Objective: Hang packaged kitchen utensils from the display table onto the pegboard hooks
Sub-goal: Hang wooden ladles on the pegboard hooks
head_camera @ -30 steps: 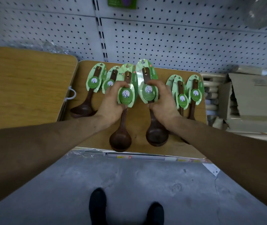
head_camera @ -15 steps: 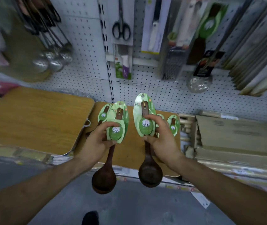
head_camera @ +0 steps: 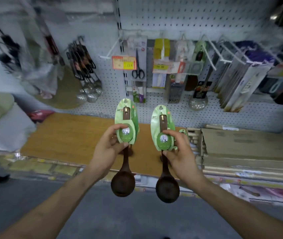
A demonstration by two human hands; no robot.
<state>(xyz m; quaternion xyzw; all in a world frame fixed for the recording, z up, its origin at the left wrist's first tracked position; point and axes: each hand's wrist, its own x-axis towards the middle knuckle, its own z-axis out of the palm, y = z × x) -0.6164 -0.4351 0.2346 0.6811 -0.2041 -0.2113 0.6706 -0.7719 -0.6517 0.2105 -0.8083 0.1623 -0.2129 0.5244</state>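
At the far left a bunch of steel skimmers [head_camera: 90, 94] hangs against the pegboard [head_camera: 206, 16], too blurred for me to count; below them lies the wooden display table [head_camera: 65, 135]. I hold two packaged wooden ladles above its front edge, one in each hand; both are upright, bowl down and green card on top, side by side but apart. My left hand [head_camera: 108, 150] grasps the left ladle [head_camera: 126, 134] at the lower end of its card, thumb and fingers closed round the printed oval; the dark bowl hangs below my wrist.

On the board above the gap between the two cards hangs one pair of scissors [head_camera: 138, 68]; two price labels [head_camera: 124, 62] flank it, one orange and yellow, one paler.

My right hand [head_camera: 180, 156] grasps the right ladle [head_camera: 164, 140] in the same way, pinching the bottom of the card; just behind this hand one more green pack [head_camera: 183, 131] peeps out, lying on the table. To the right, flattened cardboard cartons [head_camera: 249, 145] are stacked beside the table; above them white wire hooks [head_camera: 223, 49] jut from the board, carrying rows of boxed goods.
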